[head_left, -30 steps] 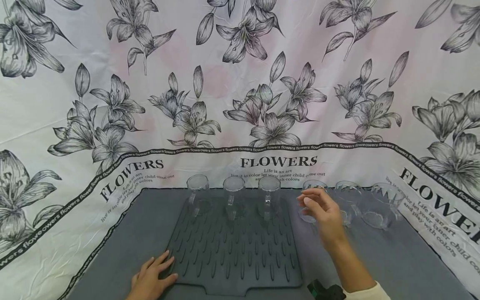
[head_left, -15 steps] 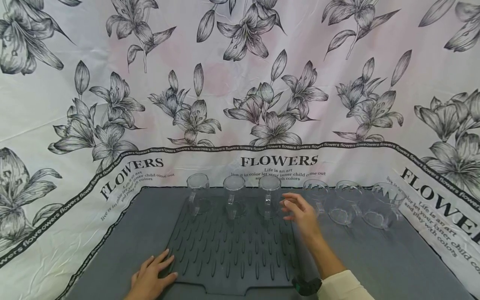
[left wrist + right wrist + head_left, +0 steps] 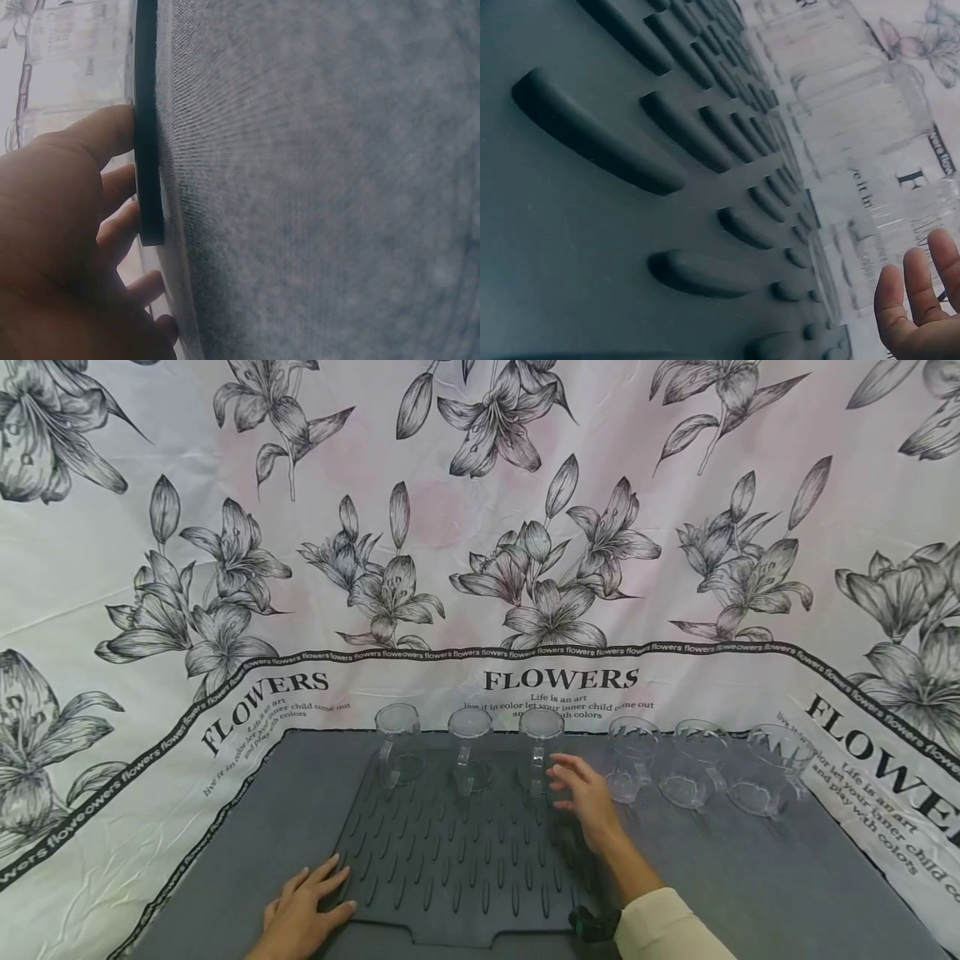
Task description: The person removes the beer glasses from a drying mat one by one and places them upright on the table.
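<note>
My right hand is just right of a clear glass mug that stands upside down on a dark ridged drying mat. Its fingers are loosely bent and hold nothing; in the right wrist view, fingers overlap the mug's side. Two more upturned glass mugs, a middle one and a left one, line the mat's far end with handles toward me. My left hand rests at the mat's near left edge, and in the left wrist view its fingertips touch that edge.
Right of the mat, three glass mugs stand upright on the grey table: a near one, a middle one and a far right one. A flower-printed cloth hangs behind and around the table.
My right hand has moved left, from in front of the nearest upright mug to beside the rightmost upturned mug. The left hand and all the mugs have stayed put.
</note>
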